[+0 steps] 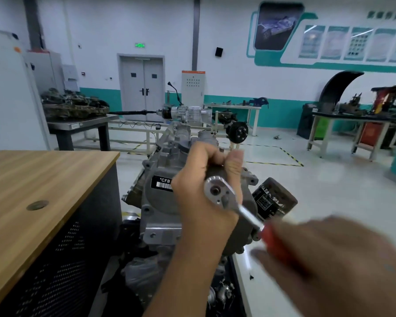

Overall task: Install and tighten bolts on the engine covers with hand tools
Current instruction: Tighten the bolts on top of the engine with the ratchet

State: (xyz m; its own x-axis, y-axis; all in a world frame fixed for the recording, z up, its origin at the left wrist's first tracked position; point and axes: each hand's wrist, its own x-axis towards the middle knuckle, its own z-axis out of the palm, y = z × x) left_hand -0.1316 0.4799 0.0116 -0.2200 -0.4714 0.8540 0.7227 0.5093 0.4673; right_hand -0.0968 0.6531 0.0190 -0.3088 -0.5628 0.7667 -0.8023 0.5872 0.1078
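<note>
A person works a ratchet wrench on an aluminium engine in a training workshop, the engine standing at the centre of the view, at about 3 o'clock from a wood-topped cabinet. The left hand curls behind the ratchet's chrome head, thumb up, steadying it against the engine cover. The right hand, blurred at 5 o'clock, wraps the red handle.

The steel tool looks rigid and fairly heavy, its polished shank likely slippery; the red grip is the sensible hold for leverage, with the head supported to keep the socket square on the bolt, which is hidden here.

A black label on the casing reads "*CFB" above a barcode. The black oil filter at 3 o'clock carries white print too blurred to read.
</note>
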